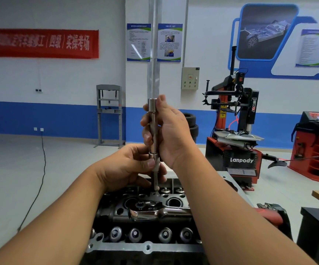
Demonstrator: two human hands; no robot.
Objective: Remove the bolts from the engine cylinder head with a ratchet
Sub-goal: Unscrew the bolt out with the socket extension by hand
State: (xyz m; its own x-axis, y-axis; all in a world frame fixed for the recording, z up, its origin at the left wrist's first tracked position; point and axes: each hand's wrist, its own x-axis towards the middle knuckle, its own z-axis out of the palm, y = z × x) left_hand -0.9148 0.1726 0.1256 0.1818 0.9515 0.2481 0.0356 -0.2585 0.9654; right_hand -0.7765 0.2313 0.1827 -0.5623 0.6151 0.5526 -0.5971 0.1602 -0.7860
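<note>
Now both hands hold the long extension bar [153,131] straight up, so it stays on the bolt. Right hand [169,131] grips high at 12 o'clock, left hand [133,165] pinches low near the cylinder head [147,217].

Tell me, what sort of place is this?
Most likely a car-repair training workshop. A tyre changer stands by the wall, stacked tyres sit behind the hands, a cylinder head lies on the bench, and a red banner and instruction posters hang on the walls.
</note>
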